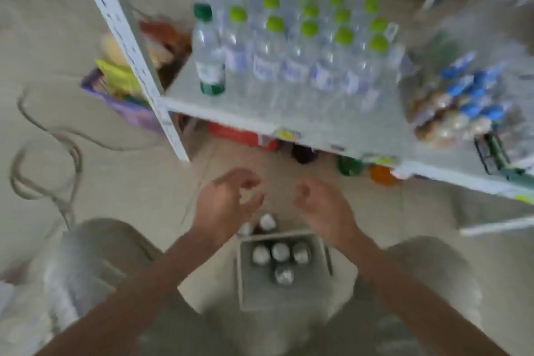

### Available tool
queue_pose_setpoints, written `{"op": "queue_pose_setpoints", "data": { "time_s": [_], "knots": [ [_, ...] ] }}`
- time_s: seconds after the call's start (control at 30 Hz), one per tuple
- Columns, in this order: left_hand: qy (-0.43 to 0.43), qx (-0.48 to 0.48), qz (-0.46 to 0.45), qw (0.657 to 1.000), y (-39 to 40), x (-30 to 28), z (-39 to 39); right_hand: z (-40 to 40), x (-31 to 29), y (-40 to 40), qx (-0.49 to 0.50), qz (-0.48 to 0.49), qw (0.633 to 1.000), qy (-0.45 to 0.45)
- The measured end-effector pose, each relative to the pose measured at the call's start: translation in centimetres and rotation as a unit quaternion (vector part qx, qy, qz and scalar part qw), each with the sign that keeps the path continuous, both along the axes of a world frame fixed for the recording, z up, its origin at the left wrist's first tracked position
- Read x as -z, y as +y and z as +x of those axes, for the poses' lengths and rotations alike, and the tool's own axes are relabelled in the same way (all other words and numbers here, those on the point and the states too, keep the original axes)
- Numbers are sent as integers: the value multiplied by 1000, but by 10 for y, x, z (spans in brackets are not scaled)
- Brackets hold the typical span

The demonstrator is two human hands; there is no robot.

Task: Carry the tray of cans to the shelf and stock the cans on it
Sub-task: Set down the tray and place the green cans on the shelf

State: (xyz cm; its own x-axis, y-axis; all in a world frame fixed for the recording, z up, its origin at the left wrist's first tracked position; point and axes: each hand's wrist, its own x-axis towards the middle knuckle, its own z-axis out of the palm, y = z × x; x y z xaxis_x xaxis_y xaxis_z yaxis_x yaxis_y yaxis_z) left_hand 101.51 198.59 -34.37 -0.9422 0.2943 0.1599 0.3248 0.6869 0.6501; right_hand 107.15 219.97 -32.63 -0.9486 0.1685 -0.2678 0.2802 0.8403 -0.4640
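Observation:
A grey tray (245, 286) rests low between my knees, on the floor in front of the shelf. Several silver-topped cans (279, 251) stand in its far part. Two more cans (266, 222) stand just beyond the tray's far rim. My left hand (228, 205) and my right hand (323, 208) hover above the tray's far end, fingers curled and apart, holding nothing. The white shelf (260, 113) stands straight ahead. The picture is blurred by motion.
The shelf carries rows of water bottles with green caps (289, 46) and a pack of blue-capped bottles (462, 95) on the right. Red, green and orange items sit on the level below. A cable (43, 153) loops on the floor at left.

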Motion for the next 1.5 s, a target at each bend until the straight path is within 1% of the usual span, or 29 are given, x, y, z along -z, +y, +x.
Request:
{"op": "queue_pose_setpoints", "data": {
  "time_s": [0.03,0.07,0.1,0.13,0.2,0.27,0.33,0.43,0.53,0.63,0.67,0.73,0.77,0.8,0.9,0.97,1.07,1.17,1.2,1.27,1.33,1.4,1.43,1.5],
  "knots": [
    [-77,23,-31,996,11,33,13,8,44,6,20,19,999,-43],
    [-142,48,-91,985,18,69,28,14,80,12,37,31,996,-68],
    [-182,64,-140,971,25,97,39,19,111,15,44,35,994,-90],
    [-216,63,-167,960,30,110,44,25,135,15,40,41,992,-113],
    [-227,75,-205,949,32,141,51,34,166,7,-5,79,987,-139],
    [-232,102,-236,938,37,161,61,40,184,0,-62,138,980,-128],
    [-202,109,-245,942,42,174,67,45,193,-2,-68,178,976,-104],
    [-172,125,-273,938,46,190,76,54,202,4,-5,185,981,-67],
    [-152,125,-314,929,45,207,84,61,214,13,8,181,977,-115],
    [-115,157,-333,923,54,217,84,65,227,16,-77,180,963,-183],
    [-114,175,-325,922,59,215,84,66,230,16,-102,187,957,-199],
    [-137,197,-288,927,62,214,88,70,234,17,-128,198,946,-222],
    [-148,198,-288,925,60,214,93,73,238,17,-133,202,944,-224],
    [-186,200,-301,914,56,214,97,74,240,17,-131,204,945,-221],
    [-256,188,-312,895,47,218,101,71,253,14,-103,180,955,-210],
    [-266,195,-317,889,48,220,103,73,259,13,-90,168,959,-210],
    [-273,195,-295,895,47,225,103,73,260,13,-95,168,959,-205],
    [-295,213,-287,886,40,229,93,72,262,14,-93,166,960,-206],
    [-298,226,-279,884,39,229,90,72,263,14,-91,165,960,-207],
    [-298,227,-238,896,37,225,84,72,265,15,-88,164,960,-207],
    [-278,174,-218,919,33,221,74,72,267,15,-90,161,960,-209],
    [-247,116,-242,931,31,218,66,73,268,14,-86,157,961,-211],
    [-234,113,-263,929,33,218,64,73,267,14,-79,154,962,-211],
    [-224,138,-305,915,41,218,70,72,266,13,-70,150,964,-209]
  ]
}}
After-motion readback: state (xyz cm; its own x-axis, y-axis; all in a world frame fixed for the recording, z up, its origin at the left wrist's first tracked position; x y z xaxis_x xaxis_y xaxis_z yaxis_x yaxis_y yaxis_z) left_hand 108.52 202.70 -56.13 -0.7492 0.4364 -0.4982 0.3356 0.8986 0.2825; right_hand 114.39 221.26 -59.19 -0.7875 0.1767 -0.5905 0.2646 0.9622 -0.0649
